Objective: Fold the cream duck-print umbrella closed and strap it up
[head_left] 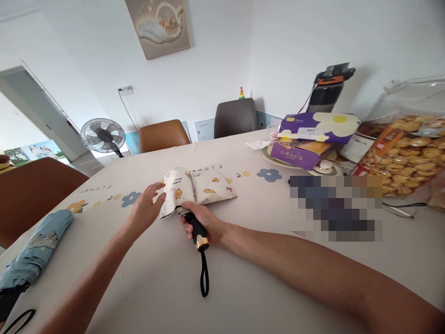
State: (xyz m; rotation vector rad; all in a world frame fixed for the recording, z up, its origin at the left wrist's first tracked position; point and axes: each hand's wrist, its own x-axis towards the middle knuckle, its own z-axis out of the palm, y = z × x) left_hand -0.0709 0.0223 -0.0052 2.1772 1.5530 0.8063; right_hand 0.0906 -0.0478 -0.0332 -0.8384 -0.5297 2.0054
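White with small prints, the umbrella (179, 185) sits at the centre of the frame, its black handle (199, 230) clasped in the right hand (211, 223), best kept steady so the left hand (148, 205), empty and loosely spread beside it, can smooth each panel flat.

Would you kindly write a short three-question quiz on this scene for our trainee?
1. Which hand's grip is on the black handle of the white umbrella?
2. True or false: from the wearer's view, the blue umbrella lies to the right of the white one.
3. Fill in: a black ____ is attached at the handle's gold-coloured end.

Key:
1. The right-hand grip.
2. False; the blue umbrella lies to its left.
3. Strap.
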